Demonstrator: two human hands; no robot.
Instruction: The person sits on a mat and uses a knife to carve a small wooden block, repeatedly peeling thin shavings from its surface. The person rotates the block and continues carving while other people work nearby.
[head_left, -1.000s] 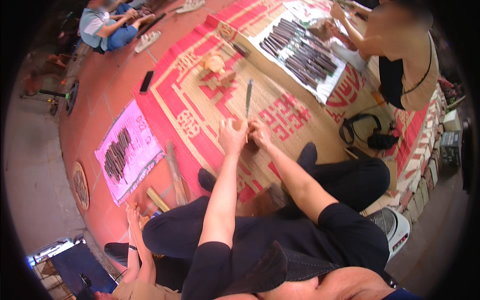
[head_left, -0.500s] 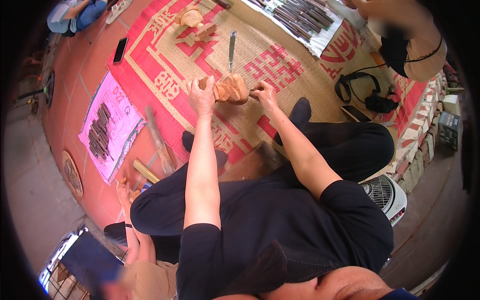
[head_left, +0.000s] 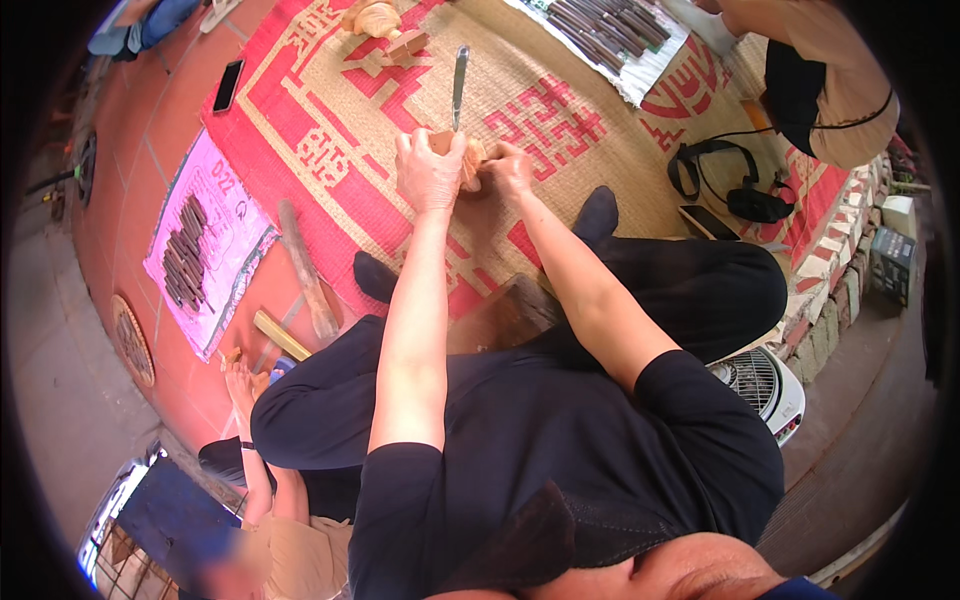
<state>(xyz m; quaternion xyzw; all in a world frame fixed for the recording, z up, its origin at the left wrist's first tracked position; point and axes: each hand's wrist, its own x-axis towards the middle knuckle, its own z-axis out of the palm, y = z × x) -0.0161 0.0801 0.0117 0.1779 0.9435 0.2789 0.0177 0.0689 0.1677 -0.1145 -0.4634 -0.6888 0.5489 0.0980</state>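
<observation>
Right hand [head_left: 510, 169] has moved in against the wooden carving [head_left: 472, 160], what it pinches hidden; left hand [head_left: 430, 172] grips that carving above the mat [head_left: 425, 105]; metal blade [head_left: 460, 85] lies just beyond

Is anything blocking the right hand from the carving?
Nothing visible does: the right hand is right up against the carving, which the left hand grips from the other side. The metal tool lies beyond them. Anything small in the right fingers can't be made out.
</observation>
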